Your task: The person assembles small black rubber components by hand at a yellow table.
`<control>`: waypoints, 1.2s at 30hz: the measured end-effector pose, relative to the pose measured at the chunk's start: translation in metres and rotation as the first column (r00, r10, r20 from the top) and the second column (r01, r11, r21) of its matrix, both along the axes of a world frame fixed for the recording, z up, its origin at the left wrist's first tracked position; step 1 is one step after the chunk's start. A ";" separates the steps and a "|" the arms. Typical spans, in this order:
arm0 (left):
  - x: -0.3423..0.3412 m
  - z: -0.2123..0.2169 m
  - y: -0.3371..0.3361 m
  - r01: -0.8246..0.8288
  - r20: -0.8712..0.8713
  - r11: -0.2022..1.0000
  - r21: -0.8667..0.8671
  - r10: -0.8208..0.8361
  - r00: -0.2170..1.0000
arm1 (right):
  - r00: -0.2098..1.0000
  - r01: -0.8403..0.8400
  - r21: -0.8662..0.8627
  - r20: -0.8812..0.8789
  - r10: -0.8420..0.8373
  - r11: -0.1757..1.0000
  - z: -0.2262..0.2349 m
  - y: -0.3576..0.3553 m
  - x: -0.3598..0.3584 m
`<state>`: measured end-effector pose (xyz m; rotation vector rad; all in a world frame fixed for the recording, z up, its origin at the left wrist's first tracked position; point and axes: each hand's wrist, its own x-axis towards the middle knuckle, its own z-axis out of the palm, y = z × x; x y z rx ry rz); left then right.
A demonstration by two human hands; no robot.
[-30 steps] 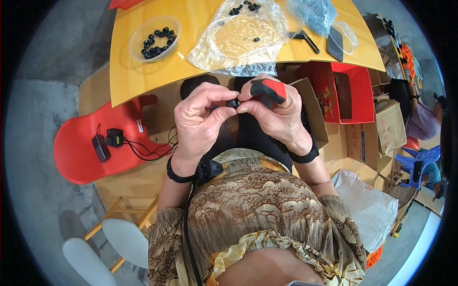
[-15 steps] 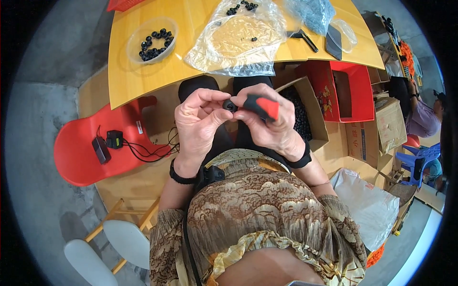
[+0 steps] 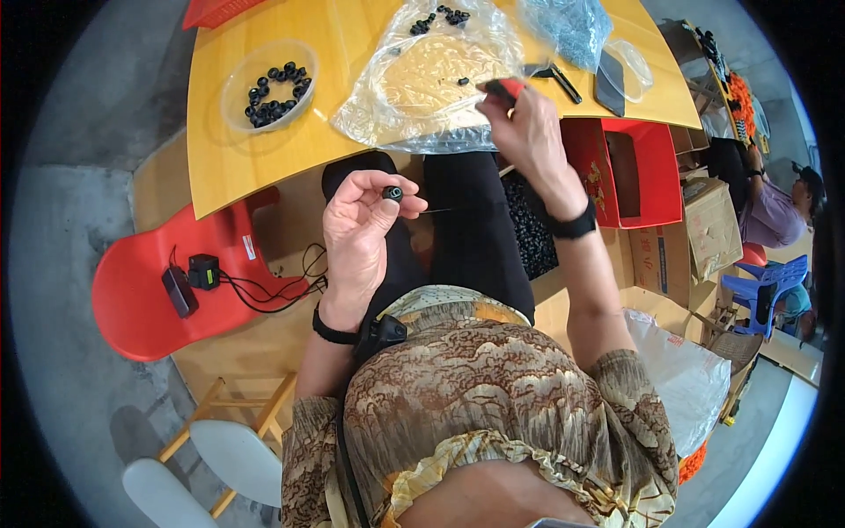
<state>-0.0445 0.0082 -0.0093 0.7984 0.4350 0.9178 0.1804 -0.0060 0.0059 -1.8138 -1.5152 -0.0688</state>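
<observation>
Over my lap, my left hand (image 3: 356, 233) pinches a small round black plastic part (image 3: 393, 193) between thumb and fingers, its ringed end facing up. A thin dark line sticks out beside those fingertips; I cannot make out what it is. Farther up and to the right, my right hand (image 3: 528, 132) is closed around a red-and-black handled tool (image 3: 505, 89), slightly blurred, above the right edge of a transparent plastic bag (image 3: 422, 97). On that bag lie one small black piece (image 3: 463, 81) and a cluster of black pieces (image 3: 440, 19) at the far side.
A transparent round bowl (image 3: 231, 97) of black parts stands on the yellow table (image 3: 207, 158). A black-handled tool (image 3: 566, 84) lies at the right. Below are a carton of black pieces (image 3: 532, 220) and a red box (image 3: 660, 167). A red chair (image 3: 132, 282) holds cabled devices. Another person sits far right.
My hands have separated. The right one has gone up and right over the table with the red-and-black tool; the left one has shifted slightly left, keeping the black part.
</observation>
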 end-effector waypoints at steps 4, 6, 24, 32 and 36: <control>-0.003 -0.010 0.006 0.038 -0.003 0.998 0.044 -0.038 0.999 | 0.988 0.023 -0.176 0.152 0.004 0.984 -0.024 0.039 0.032; -0.004 -0.012 0.007 0.026 -0.017 0.998 0.059 -0.025 1.000 | 0.979 -0.021 -0.149 0.200 0.051 0.989 -0.029 0.048 0.030; -0.001 -0.005 0.004 0.007 0.021 0.998 0.056 -0.008 1.000 | 0.985 0.107 -0.247 0.160 -0.069 0.963 -0.052 0.061 0.046; 0.004 0.002 -0.002 -0.016 0.016 0.997 0.070 0.015 1.000 | 0.435 -0.261 0.195 -0.851 0.295 0.945 0.025 -0.018 -0.027; 0.011 0.016 -0.009 -0.040 0.017 0.988 0.149 0.038 0.999 | 0.033 -0.326 0.320 -0.937 0.349 0.890 0.023 -0.048 -0.062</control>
